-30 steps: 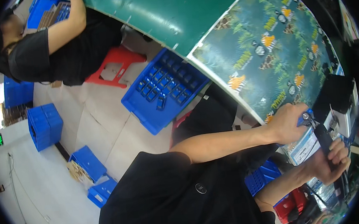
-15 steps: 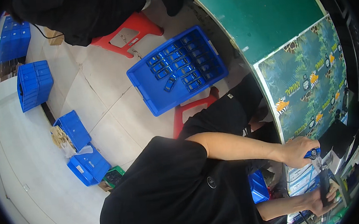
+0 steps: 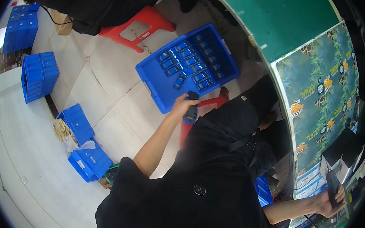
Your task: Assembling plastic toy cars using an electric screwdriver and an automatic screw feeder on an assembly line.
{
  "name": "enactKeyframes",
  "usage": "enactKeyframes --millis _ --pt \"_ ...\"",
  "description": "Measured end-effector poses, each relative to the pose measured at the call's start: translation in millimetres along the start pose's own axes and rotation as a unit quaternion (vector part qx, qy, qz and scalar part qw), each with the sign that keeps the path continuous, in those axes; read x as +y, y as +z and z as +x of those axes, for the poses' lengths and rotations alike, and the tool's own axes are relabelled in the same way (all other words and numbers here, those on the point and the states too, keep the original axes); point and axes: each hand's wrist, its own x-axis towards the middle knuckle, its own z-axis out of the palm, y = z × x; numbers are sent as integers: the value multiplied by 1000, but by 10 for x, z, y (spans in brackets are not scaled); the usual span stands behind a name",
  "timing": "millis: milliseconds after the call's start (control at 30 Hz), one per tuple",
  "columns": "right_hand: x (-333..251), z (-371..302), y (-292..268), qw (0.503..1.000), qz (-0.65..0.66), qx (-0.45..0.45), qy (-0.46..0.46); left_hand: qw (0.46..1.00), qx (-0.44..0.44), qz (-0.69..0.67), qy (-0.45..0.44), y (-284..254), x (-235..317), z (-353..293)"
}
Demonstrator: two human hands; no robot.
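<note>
My left hand [image 3: 181, 107] is closed on a toy car [image 3: 191, 107], its dark underside showing and a little blue at its edge. It is held just past the near edge of a blue plastic tray [image 3: 159, 90]. Several blue toy cars [image 3: 194, 59] lie in rows inside, one of them [image 3: 181, 79] slanted. Far off to the right, my right hand [image 3: 328, 205] is wrapped round a dark, slim electric screwdriver [image 3: 333, 184] at the workbench. Its tip is too small to make out clearly.
Beneath the tray is a red stool [image 3: 209, 102]; another red stool [image 3: 135, 30] stands beside a person in dark clothes [image 3: 97, 7]. A patterned sheet [image 3: 318, 90] covers part of the green bench [image 3: 282, 16]. Blue crates [image 3: 40, 78] stand along the left wall.
My left hand has swung from the bench leftward to the tray with the toy car, turning its dark underside into view. My right hand stays at the bench with the screwdriver.
</note>
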Motion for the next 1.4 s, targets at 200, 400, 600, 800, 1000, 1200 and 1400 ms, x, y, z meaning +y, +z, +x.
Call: enactKeyframes --millis 200,400,600,800,1000,1200,1400 --pt "-53 -12 38 1000 -24 -5 16 985 136 98 -42 -811 -946 682" --pt "-140 -192 152 999 -17 32 18 940 224 256 8 -1103 -1256 1048" --pt "-256 -288 117 1000 -28 -13 9 942 224 248 -13 -1028 -1212 1074" --pt "-194 -256 158 999 -32 -6 34 936 239 260 2 -1014 -1146 1114" --pt "-157 -344 237 998 -44 -1 35 927 234 292 19 -1105 -1220 1360" --pt "-137 -399 251 997 -14 10 69 919 230 320 7 -1207 -1345 1693" --pt "-117 -371 257 996 -23 12 88 939 216 266 7 -1203 -1193 1922"
